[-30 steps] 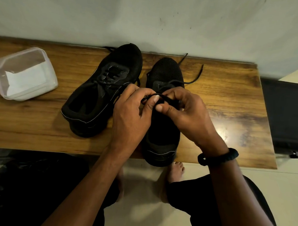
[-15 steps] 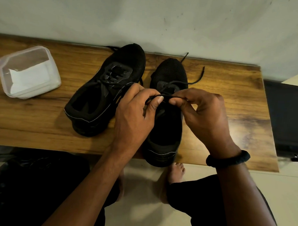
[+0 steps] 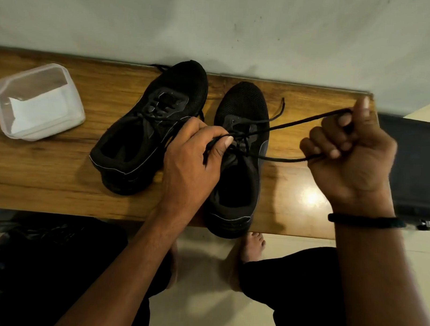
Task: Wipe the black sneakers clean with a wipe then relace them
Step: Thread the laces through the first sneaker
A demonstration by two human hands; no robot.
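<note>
Two black sneakers stand on a wooden table (image 3: 50, 171), toes toward the wall. The left sneaker (image 3: 152, 126) is tilted. Over the tongue of the right sneaker (image 3: 242, 110), my left hand (image 3: 192, 159) pinches the black lace (image 3: 293, 123) at the crossing. My right hand (image 3: 350, 153) is out to the right, closed on a loop of that lace stretched taut between shoe and fist. A loose lace end curls by the toe.
A clear plastic tub (image 3: 72, 104) with white wipes (image 3: 38, 110) sits at the table's left end. A wall runs right behind the table. A dark chair (image 3: 413, 165) stands at the right. My knees and bare feet are below the front edge.
My right hand has moved from above the shoe's tongue far out to the right, drawing the lace loop taut. My left hand has stayed on the lace at the shoe.
</note>
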